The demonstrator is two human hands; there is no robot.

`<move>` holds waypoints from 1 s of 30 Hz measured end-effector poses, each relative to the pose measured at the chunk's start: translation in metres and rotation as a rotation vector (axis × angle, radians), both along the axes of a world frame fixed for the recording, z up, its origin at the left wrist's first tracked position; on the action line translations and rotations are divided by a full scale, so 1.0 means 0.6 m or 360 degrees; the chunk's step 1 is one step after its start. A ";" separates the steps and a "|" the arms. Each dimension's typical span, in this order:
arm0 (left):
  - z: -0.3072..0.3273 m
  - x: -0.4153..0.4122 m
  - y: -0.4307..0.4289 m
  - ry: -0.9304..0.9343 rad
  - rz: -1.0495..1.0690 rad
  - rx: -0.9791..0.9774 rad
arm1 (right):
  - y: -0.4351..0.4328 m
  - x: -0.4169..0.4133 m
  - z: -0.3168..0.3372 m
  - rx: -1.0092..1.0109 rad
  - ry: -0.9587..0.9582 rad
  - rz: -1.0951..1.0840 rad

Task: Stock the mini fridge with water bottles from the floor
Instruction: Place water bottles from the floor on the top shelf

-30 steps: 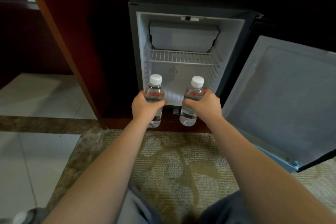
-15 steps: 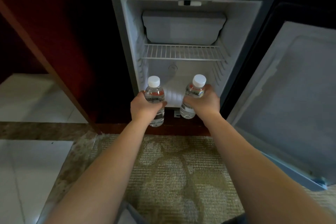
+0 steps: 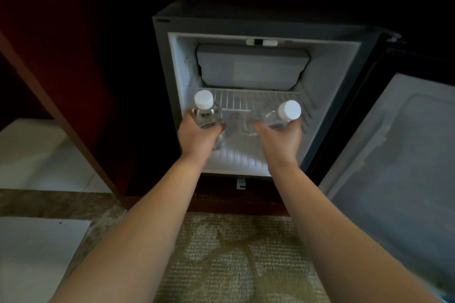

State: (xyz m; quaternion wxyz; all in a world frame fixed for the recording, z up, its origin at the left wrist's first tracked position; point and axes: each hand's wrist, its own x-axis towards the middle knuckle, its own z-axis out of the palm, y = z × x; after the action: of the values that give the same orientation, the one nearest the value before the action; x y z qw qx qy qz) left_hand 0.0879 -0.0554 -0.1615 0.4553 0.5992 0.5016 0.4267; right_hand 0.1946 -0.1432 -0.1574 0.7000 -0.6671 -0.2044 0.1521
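Observation:
The mini fridge (image 3: 172,96) stands open in a dark wooden cabinet, white inside, with a wire shelf (image 3: 248,102) across its middle. My left hand (image 3: 198,139) grips a clear water bottle (image 3: 205,112) with a white cap, held upright at the left of the lower compartment. My right hand (image 3: 280,139) grips a second water bottle (image 3: 283,115), tilted with its cap towards the right, at the right of the same compartment. Both hands are inside the fridge opening, just below the wire shelf. The bottles' lower parts are hidden by my hands.
The fridge door (image 3: 403,155) hangs open to the right. A grey freezer box (image 3: 251,66) fills the top of the fridge. A wooden cabinet post (image 3: 61,118) stands to the left. Patterned carpet (image 3: 234,253) lies in front, pale floor tiles (image 3: 37,253) to the left.
Both hands have moved forward and up from in front of the fridge's bottom edge into the lower compartment. The right bottle has tipped further to the right.

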 end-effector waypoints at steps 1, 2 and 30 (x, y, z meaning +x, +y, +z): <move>0.017 0.006 0.007 -0.0007 -0.0019 0.0034 | 0.005 0.004 0.012 0.0017 -0.0041 -0.0001; 0.031 0.013 0.015 0.0000 -0.0034 0.0074 | 0.011 0.009 0.024 0.0020 -0.0093 0.0009; 0.056 0.122 0.166 0.0023 -0.0152 0.0287 | 0.186 0.105 0.055 -0.0482 -0.0976 0.0338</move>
State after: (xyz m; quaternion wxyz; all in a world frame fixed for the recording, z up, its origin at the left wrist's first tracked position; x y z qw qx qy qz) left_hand 0.1611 0.0442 -0.1278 0.4158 0.6639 0.4355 0.4435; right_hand 0.2577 -0.0315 -0.1244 0.4797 -0.7530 -0.4482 0.0454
